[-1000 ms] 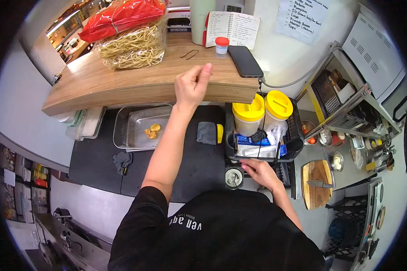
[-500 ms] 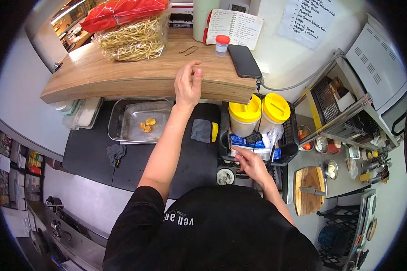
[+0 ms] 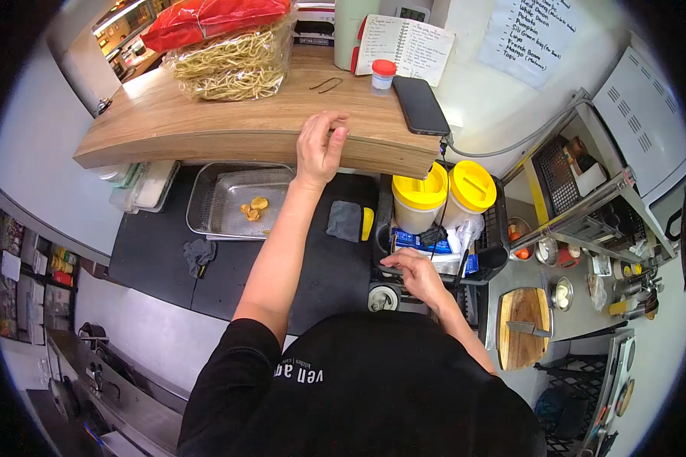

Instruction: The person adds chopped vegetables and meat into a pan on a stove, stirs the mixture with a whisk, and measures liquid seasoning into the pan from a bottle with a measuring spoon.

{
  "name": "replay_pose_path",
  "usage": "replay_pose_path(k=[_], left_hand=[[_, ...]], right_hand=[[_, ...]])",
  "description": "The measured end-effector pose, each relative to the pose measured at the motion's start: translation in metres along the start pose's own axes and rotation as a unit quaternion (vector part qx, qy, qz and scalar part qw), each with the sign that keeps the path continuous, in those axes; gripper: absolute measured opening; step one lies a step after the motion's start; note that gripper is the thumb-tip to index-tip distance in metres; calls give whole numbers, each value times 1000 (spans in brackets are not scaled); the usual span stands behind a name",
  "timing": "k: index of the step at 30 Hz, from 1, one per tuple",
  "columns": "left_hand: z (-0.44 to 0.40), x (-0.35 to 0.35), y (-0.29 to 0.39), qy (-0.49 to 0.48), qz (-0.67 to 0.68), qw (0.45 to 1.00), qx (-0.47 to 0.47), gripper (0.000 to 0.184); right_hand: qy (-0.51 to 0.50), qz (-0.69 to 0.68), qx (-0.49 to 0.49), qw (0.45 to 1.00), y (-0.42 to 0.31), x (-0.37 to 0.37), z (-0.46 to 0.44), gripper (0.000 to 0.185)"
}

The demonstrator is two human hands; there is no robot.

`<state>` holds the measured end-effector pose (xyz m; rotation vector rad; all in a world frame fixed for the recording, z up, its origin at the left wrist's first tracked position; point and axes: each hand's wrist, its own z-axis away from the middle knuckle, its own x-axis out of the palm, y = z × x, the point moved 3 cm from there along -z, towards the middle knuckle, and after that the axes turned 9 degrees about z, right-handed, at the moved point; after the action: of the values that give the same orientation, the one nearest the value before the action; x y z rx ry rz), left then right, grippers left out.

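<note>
Looking through the head camera, I have my left hand (image 3: pixel 320 151) at the front edge of the wooden shelf (image 3: pixel 229 122); its fingers have loosened from the tighter curl of a second ago. They are now bent and lightly together, the thumb apart from them, pinching nothing I can see. I take that as a hand carrying nothing; I can't tell whether it touches the shelf.

My right hand (image 3: pixel 421 280) is just in front of the black crate (image 3: pixel 495 255). Its fingers lie close together, pointing left; whether they pinch anything, I can't tell. Nearest it are the crate's front and a round container (image 3: pixel 383 297). Two yellow-lidded tubs (image 3: pixel 419 199) stand in the crate, a dark cable (image 3: pixel 443 154) hanging down past them, easy to snag.

Beyond my left hand, a thin dark loop (image 3: pixel 325 84) lies on the shelf, between the bagged noodles (image 3: pixel 232 65) and a red-lidded cup (image 3: pixel 383 76); the phone (image 3: pixel 421 107) sits near the corner. Below the shelf, the wire basket (image 3: pixel 229 190) holds yellowish pieces (image 3: pixel 259 203), left of my forearm. The shelf lip and crate rim crowd upward moves; the black counter (image 3: pixel 320 274) between my arms gives the most open room.
</note>
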<state>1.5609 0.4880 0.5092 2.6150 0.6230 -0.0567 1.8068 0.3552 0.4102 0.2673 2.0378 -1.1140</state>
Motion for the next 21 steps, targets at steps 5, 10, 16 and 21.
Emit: replay_pose_path(k=[5, 10, 16, 21], left_hand=[[-1, -5, 1, -10, 70, 997, -13, 40], [1, -4, 1, -6, 94, 995, -39, 40], [35, 8, 45, 94, 210, 962, -147, 45], [180, 98, 91, 3, 562, 524, -640, 63]], right_hand=[[-38, -47, 59, 996, 0, 3, 4, 37], [-33, -29, 62, 997, -4, 1, 11, 37], [261, 54, 6, 964, -23, -33, 11, 35], [268, 138, -121, 946, -61, -37, 2, 43]])
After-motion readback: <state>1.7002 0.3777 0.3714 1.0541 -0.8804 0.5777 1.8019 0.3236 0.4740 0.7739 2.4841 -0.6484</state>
